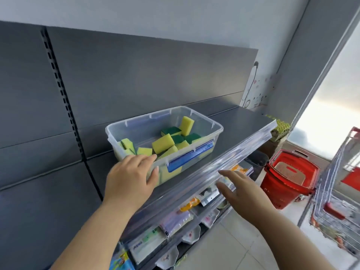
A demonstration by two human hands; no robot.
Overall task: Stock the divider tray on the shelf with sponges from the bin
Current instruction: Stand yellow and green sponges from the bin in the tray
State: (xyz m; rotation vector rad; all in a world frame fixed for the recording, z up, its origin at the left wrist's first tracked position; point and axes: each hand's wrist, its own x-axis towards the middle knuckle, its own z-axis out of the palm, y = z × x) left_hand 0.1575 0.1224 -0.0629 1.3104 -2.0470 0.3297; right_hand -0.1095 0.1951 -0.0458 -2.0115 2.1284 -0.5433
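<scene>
My left hand (130, 176) was up on the shelf (243, 123), laid over the near-left corner of the clear bin (217, 129). The fingers were straight and close together across the rim, and the thumb was splayed down against the front wall. It was a flat touch, not a pinch.

The sponges (163, 143) sat loose inside the bin, yellow foam with green scrub faces. Most were heaped toward the right and middle, one stood on end near the back, and a few were tucked into the left corner just past my fingertips. More yellow showed through the front wall, beside the blue latch (191, 156).

My right hand (239, 193) was lower, out in front of the shelf's clear front rail (243, 151). It was palm down with the fingers straight and slightly apart, holding nothing. I couldn't tell whether the tips touched the rail.

Under that hand, packets (175, 221) lined the lower shelf. Off to the right a red basket (288, 178) stood on the floor, with a wire cart (335, 201) beside it.
</scene>
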